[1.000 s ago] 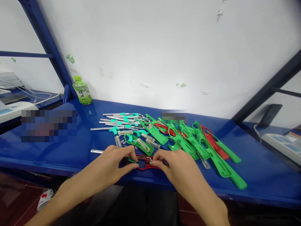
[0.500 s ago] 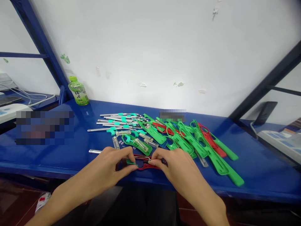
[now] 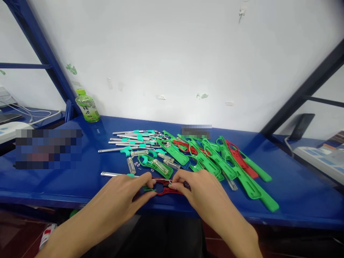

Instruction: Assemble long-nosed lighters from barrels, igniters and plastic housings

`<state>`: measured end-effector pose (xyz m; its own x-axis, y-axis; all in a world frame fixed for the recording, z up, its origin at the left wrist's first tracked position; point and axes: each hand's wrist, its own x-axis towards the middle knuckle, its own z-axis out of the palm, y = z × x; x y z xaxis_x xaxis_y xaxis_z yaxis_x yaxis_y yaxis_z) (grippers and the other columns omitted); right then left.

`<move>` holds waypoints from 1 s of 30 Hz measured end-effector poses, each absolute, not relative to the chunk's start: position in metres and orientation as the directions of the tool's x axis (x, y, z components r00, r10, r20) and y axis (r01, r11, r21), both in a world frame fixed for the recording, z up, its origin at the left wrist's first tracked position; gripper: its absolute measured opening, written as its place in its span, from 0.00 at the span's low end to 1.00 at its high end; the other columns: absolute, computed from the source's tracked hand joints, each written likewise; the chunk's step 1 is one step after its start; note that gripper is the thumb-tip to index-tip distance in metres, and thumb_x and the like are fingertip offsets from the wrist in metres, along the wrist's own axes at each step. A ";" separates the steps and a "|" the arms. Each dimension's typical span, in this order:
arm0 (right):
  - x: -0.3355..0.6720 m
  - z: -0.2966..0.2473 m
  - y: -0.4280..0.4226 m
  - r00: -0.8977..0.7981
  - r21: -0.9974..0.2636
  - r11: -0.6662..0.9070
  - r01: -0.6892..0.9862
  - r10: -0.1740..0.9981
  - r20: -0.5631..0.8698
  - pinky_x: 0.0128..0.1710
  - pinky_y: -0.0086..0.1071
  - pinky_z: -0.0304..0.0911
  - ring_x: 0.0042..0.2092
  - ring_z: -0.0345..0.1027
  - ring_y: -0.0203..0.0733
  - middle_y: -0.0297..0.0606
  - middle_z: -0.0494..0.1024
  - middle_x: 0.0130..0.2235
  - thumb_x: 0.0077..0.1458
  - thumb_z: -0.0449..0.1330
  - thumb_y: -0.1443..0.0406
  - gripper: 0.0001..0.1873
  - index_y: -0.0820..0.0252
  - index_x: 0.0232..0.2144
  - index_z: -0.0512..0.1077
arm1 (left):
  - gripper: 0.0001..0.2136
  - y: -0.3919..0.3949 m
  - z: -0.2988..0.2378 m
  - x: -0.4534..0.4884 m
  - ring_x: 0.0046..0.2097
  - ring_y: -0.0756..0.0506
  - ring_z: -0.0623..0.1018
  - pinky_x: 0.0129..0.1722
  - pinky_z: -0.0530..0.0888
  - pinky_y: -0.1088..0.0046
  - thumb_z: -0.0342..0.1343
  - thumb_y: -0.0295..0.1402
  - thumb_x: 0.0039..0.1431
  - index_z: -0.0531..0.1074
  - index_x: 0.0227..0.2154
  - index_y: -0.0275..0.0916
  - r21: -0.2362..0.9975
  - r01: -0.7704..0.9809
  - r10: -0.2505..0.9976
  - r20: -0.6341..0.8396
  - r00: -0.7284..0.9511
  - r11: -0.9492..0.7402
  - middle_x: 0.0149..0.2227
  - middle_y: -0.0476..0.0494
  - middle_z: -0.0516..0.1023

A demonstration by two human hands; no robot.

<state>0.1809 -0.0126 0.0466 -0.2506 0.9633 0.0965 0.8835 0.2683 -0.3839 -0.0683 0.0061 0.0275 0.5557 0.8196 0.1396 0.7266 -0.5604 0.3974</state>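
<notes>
Two bare hands of ours meet over a red shell (image 3: 168, 192) that lies near the front edge of the blue table (image 3: 67, 179), with a loop-shaped opening in its middle. Our left hand (image 3: 131, 188) is at the shell's left end, thumb and forefinger slightly parted around a small green piece (image 3: 149, 189); we cannot tell whether they grip it firmly. Our right hand (image 3: 201, 188) is over the shell's right half, its thumb and forefinger pinched together on the end of a thin wire (image 3: 168, 181). Under that palm, a dark rounded end (image 3: 186, 185) pokes out, mostly hidden from us.

Left of the red shell, partly behind our left hand, we see a silver tube (image 3: 109, 174) with a bit of teal on it. Just beyond the shell lie clear cylinders (image 3: 131, 165), one of them resting in a green half-shell (image 3: 169, 173). Farther beyond and to the left of it, we have a row of metal rods (image 3: 119, 141) with teal fittings, lying roughly side by side. Beyond the shell and to its right, long green casings (image 3: 244, 182) overlap in a loose heap, a second red casing (image 3: 243, 163) among them. Well apart from the shell, at the far left, a green-capped bottle (image 3: 88, 107) stands upright near the wall (image 3: 172, 53).
</notes>
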 end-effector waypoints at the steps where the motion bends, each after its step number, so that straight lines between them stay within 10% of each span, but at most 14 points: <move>1: 0.181 0.046 -0.013 -0.250 -0.385 0.269 0.883 0.963 0.101 0.28 0.34 0.47 0.28 0.71 0.40 0.27 0.81 0.27 0.68 0.67 0.61 0.04 0.47 0.37 0.80 | 0.03 0.007 0.027 -0.068 0.36 0.44 0.84 0.34 0.67 0.72 0.57 0.38 0.73 0.75 0.44 0.49 0.400 0.725 0.820 0.142 0.555 -0.560 0.36 0.56 0.86; 18: 0.184 0.040 -0.009 -0.272 -0.408 0.302 0.861 0.953 0.132 0.30 0.35 0.48 0.32 0.77 0.43 0.27 0.85 0.31 0.66 0.68 0.64 0.04 0.48 0.37 0.81 | 0.07 0.023 0.029 -0.063 0.39 0.46 0.84 0.37 0.72 0.74 0.59 0.42 0.71 0.78 0.38 0.47 0.626 0.586 0.831 0.198 0.519 -0.515 0.40 0.54 0.86; 30: 0.182 0.047 -0.013 -0.292 -0.414 0.308 0.857 0.951 0.103 0.31 0.35 0.54 0.34 0.78 0.43 0.28 0.85 0.32 0.66 0.68 0.64 0.04 0.49 0.37 0.82 | 0.15 0.023 0.023 -0.065 0.37 0.47 0.82 0.37 0.72 0.72 0.48 0.37 0.78 0.81 0.40 0.45 0.372 0.606 0.708 0.286 0.646 -0.703 0.40 0.49 0.82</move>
